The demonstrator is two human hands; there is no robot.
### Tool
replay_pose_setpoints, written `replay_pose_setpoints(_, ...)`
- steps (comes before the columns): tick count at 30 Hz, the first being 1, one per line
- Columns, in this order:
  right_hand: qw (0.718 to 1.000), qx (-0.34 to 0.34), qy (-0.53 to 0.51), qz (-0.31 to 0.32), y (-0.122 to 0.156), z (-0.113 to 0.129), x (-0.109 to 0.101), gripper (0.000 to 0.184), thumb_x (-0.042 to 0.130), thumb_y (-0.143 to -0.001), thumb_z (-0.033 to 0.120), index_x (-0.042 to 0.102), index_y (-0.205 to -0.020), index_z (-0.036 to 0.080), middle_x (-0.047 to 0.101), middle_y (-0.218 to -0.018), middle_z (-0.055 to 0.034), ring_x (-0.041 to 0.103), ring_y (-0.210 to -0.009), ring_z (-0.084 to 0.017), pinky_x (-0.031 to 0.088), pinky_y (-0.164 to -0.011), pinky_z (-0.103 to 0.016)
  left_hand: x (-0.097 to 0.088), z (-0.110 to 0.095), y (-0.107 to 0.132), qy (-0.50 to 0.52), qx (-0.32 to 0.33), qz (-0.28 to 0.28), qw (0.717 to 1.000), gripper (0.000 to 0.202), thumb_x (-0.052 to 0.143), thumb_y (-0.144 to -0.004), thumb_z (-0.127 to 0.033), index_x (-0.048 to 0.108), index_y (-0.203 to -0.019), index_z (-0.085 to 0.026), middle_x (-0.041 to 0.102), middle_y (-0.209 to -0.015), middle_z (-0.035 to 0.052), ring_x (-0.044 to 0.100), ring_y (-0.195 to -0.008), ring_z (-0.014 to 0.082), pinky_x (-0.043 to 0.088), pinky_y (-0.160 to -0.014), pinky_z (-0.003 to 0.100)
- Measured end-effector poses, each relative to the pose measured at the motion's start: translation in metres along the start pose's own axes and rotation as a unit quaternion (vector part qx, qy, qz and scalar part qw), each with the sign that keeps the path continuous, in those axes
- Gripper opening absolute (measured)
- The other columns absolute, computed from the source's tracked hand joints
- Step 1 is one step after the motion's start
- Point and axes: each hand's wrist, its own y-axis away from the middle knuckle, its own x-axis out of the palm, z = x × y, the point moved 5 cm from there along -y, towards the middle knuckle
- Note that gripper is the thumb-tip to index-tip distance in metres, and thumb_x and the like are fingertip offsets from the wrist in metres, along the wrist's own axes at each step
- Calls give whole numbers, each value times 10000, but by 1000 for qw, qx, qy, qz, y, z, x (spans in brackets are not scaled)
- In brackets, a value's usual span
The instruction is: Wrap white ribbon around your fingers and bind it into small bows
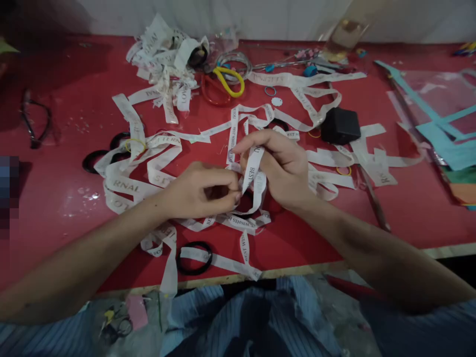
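Observation:
A white ribbon [254, 166] printed with "BEST WISHES" lettering runs between my two hands over the middle of the table. My left hand [204, 191] pinches it with thumb and forefinger at its lower end. On the other side, my right hand [284, 166] has the ribbon looped about its fingers, the index finger pointing left. More printed ribbon [238, 221] lies in loose folds beneath both hands. A black ring [194, 258] rests near the front edge with ribbon across it. Part of another dark ring shows under my hands.
Left of centre lie black rings [94, 161] and tangled ribbon. At the back sit a ribbon heap [163, 64] and yellow-handled scissors [234, 84]. A black box [340, 125] stands to the right, glasses [35, 119] far left, and light-blue sheets [446, 134] far right on the red table [70, 208].

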Motion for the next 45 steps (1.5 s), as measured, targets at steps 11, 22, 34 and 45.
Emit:
replay_pose_setpoints(11, 996, -90, 19, -11, 2, 7, -5, 140, 564, -934, 207, 700, -944, 238, 656, -734, 10, 560, -570, -112, 456, -498, -240, -3, 4, 1, -103, -32, -75, 991, 133, 613, -830, -155, 521, -735, -178, 602, -644, -39, 535, -552, 68, 416, -553, 172)
replay_pose_setpoints(22, 991, -80, -38, -105, 2, 7, -10, 182, 500, -959, 231, 663, -924, 304, 522, -552, 40, 439, -430, -129, 336, -394, -271, -1, 2, 1, -64, 38, -8, 997, 262, 414, -913, -90, 663, -913, -172, 740, -875, 57, 676, -780, 121, 505, -705, 201)
replay_pose_setpoints(34, 987, -26, -68, -142, -10, -12, -20, 166, 436, -900, 193, 470, -753, 262, 449, -575, 41, 424, -455, -129, 351, -428, -264, -8, 1, -4, 146, -81, 28, 986, 330, 446, -817, -47, 739, -733, -176, 602, -619, 19, 586, -584, 111, 479, -554, 200)
replay_pose_setpoints(45, 997, -4, -65, -38, -12, -12, -14, 123, 503, -911, 232, 624, -896, 244, 384, -549, 62, 280, -431, -98, 292, -400, -237, -16, 4, 5, 312, -141, -32, 939, 280, 505, -791, -184, 672, -567, -176, 524, -445, 37, 441, -397, 124, 330, -394, 271)
